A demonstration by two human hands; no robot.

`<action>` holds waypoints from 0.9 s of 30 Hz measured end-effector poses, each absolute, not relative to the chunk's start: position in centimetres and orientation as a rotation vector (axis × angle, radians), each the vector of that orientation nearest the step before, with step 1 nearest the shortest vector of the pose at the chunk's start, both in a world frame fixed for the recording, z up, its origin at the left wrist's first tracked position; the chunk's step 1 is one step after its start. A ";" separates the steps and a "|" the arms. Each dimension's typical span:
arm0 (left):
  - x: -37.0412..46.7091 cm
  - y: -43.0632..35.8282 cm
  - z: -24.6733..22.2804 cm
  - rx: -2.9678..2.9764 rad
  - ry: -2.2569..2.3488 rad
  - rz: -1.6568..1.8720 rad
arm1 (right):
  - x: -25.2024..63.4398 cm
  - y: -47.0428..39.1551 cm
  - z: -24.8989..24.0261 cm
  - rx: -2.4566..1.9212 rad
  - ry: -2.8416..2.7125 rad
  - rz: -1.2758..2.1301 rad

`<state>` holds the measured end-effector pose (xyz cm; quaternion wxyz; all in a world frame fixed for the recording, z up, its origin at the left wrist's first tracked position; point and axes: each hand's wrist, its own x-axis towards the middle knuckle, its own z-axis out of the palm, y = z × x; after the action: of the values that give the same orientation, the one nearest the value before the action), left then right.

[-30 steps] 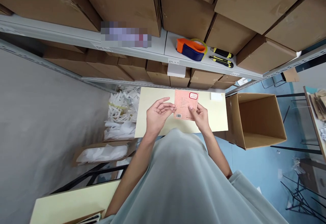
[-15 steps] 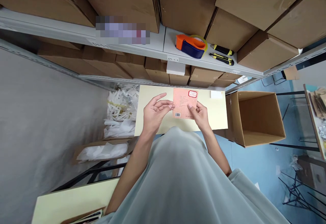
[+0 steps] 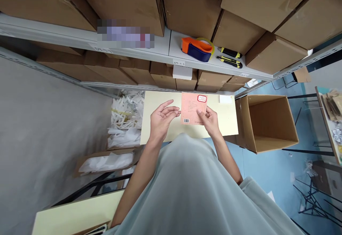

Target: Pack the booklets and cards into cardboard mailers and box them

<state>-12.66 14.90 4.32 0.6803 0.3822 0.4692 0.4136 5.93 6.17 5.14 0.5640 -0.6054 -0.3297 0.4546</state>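
A square pink card or booklet point(image 3: 190, 103) with a red-bordered label and a barcode is held over the cream tabletop point(image 3: 171, 131). My right hand point(image 3: 210, 120) grips its lower right part, thumb on the front and fingers behind. Just left of the card's edge is my left hand point(image 3: 164, 117), its thumb and a finger pinched together and the index finger stretched out above. Whether anything thin is in that pinch is too small to tell. A small white box point(image 3: 225, 99) lies at the tabletop's back right.
An orange and blue tape dispenser point(image 3: 199, 50) and yellow-black cutters point(image 3: 229, 52) sit on the shelf point(image 3: 175, 44) ahead, among cardboard boxes point(image 3: 191, 9). An open carton point(image 3: 272, 123) stands right of the table. White packing material point(image 3: 127, 112) is at the left.
My left fingertips have moved slightly left, off the card's left edge. My right hand still holds the card in nearly the same place. The view has shifted a little.
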 end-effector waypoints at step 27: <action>-13.6 13.6 4.7 0.825 1.026 0.869 | 5.3 4.5 5.8 -1.427 -0.738 1.072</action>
<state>-13.55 13.59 4.68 0.7046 0.3711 0.4614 0.3910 5.32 4.53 5.80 0.5688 -0.6076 -0.3142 0.4566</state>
